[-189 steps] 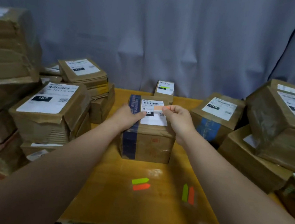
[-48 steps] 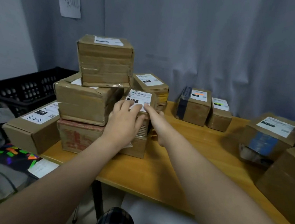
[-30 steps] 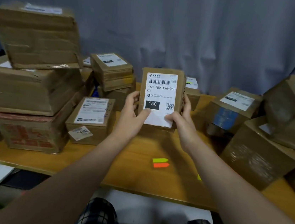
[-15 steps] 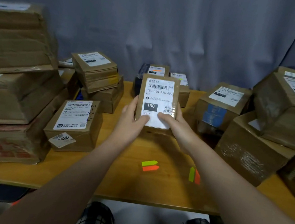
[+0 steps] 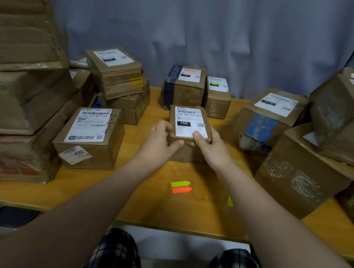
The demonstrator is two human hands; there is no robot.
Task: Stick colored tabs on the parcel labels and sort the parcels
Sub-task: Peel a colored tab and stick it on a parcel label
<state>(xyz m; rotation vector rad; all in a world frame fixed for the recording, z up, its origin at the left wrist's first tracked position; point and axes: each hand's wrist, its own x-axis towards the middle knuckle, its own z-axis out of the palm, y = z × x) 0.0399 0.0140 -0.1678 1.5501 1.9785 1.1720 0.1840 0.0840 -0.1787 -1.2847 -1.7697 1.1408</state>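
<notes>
While both of your hands are clamped on the small parcel [image 5: 188,152], it sits upright between them with its label [image 5: 189,118] facing up, the number 150 printed in a black box. Your left hand [image 5: 159,142] curls its fingers over the parcel's left top edge, with the thumb pressed on the front face. Your right hand [image 5: 211,148] wraps the right side, its thumb lying on the label's lower right corner. The parcel's base is at the table [image 5: 184,212]; whether it fully rests there, you cannot tell.

Just nearer to you than the grip, between your forearms, lie a green tab [image 5: 180,183] and an orange tab [image 5: 181,190], touching side by side. A second green tab [image 5: 230,201] peeks out beside your right forearm.

Beyond the grip stand 2 tagged parcels: the blue-taped parcel [image 5: 185,88] with an orange strip on its label, and the narrow parcel [image 5: 217,96] with a green one. Left of your left hand sits the 4302 parcel [image 5: 88,138].
</notes>
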